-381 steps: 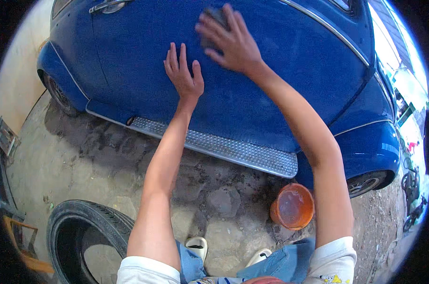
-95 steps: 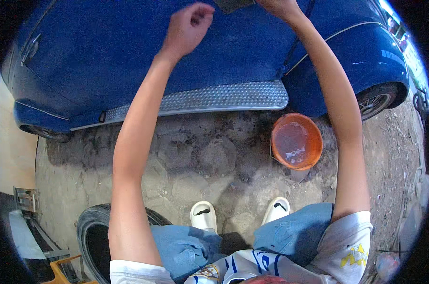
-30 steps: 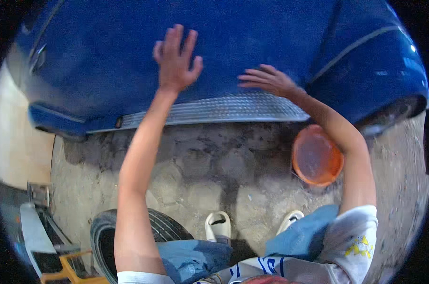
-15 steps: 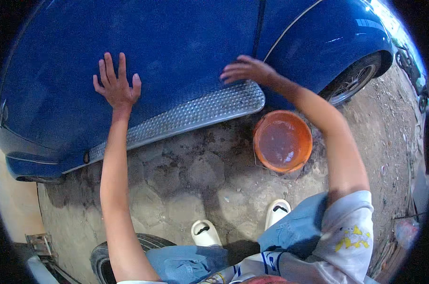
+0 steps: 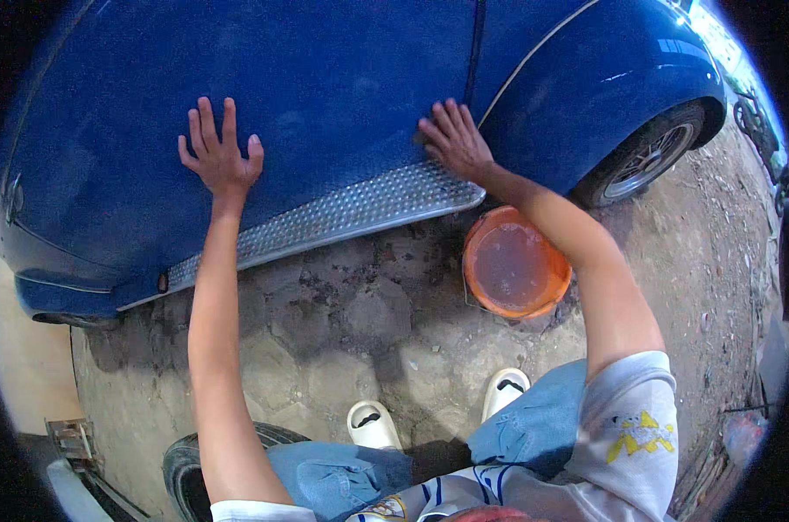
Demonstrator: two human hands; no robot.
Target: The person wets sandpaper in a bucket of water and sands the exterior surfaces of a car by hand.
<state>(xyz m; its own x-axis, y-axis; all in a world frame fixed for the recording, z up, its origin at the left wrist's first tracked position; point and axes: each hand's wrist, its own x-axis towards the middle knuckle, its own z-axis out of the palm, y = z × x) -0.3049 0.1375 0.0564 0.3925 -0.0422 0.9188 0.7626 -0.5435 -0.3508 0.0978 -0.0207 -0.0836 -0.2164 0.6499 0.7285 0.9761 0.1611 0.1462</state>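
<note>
A blue car (image 5: 325, 78) fills the far side, its door panel in front of me. Fingers spread, my left hand (image 5: 222, 157) lies flat against the lower door. My right hand (image 5: 457, 143) is on the door's lower right part, just above the end of the metal running board (image 5: 351, 204); its fingers are stretched out, slightly blurred. I see nothing held in either hand, though what lies under the right palm is hidden. Below my right forearm stands an orange bucket (image 5: 558, 277) holding cloudy, greyish water.
A car wheel (image 5: 647, 161) is at the right under the blue fender. Beside my left arm on the ground lies a loose tyre (image 5: 181, 470). My feet in white slides (image 5: 372, 424) rest on paving that is dark and damp near the running board. Parked motorcycles (image 5: 760, 130) show at the far right.
My right hand has shifted slightly right, its fingers turning from pointing left to pointing up along the door. My left hand stays spread on the panel.
</note>
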